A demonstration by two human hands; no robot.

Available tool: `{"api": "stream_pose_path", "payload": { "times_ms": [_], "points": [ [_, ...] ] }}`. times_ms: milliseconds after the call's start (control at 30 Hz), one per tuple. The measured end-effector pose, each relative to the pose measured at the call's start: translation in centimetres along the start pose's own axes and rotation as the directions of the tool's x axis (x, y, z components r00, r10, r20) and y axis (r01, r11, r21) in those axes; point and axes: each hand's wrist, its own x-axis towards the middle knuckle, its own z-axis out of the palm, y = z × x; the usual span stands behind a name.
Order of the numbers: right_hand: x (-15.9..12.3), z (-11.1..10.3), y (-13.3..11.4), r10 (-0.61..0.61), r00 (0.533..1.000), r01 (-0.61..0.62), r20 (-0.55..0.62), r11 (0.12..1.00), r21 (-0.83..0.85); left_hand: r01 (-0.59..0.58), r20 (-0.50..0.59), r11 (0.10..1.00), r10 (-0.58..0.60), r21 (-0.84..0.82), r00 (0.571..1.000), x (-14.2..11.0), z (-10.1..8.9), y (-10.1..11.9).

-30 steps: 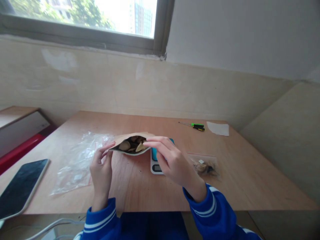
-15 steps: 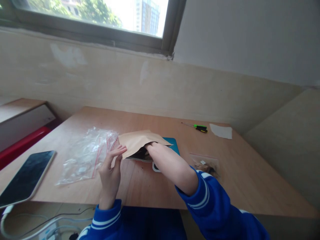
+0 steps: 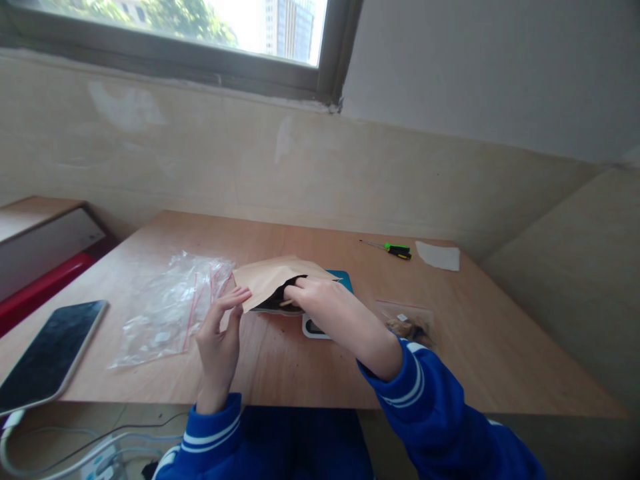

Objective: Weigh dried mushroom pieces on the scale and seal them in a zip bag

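Our right hand (image 3: pixel 325 303) grips the mouth of the paper pouch (image 3: pixel 270 280), which sits between our hands over the scale (image 3: pixel 315 328). Our left hand (image 3: pixel 219 340) stays open just beside it. The pouch looks light and soft, so a gentle hold along the top suits it.

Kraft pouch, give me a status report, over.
Fingers of right hand inside the kraft paper pouch. Left hand at the pouch's edge. Digital scale partly hidden by the pouch and right hand.
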Motion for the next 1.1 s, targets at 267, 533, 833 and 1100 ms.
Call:
{"api": "stream_pose_path", "payload": {
  "times_ms": [267,533,833,1100],
  "points": [
    [-3.8,-3.7,3.3,0.413,0.798,-0.068,-0.439,0.785,0.616,0.032,-0.036,0.999,-0.031,0.025,0.999,0.2,-0.1,-0.3],
    [-5.0,3.1,12.4,0.723,0.63,-0.452,-0.283,0.638,0.624,0.033,-0.049,0.999,-0.032,0.03,0.998,0.2,-0.1,-0.4],
    [-3.3,6.9,12.6,0.681,0.696,-0.602,-0.227,0.726,0.333,0.02,-0.044,0.999,-0.018,0.049,0.999,0.3,-0.3,-0.1],
    [-3.2,0.9,7.2,0.441,0.588,-0.211,-0.679,0.893,0.397,0.024,-0.053,0.999,-0.022,0.035,0.998,0.1,-0.2,-0.5]
  ]
}}
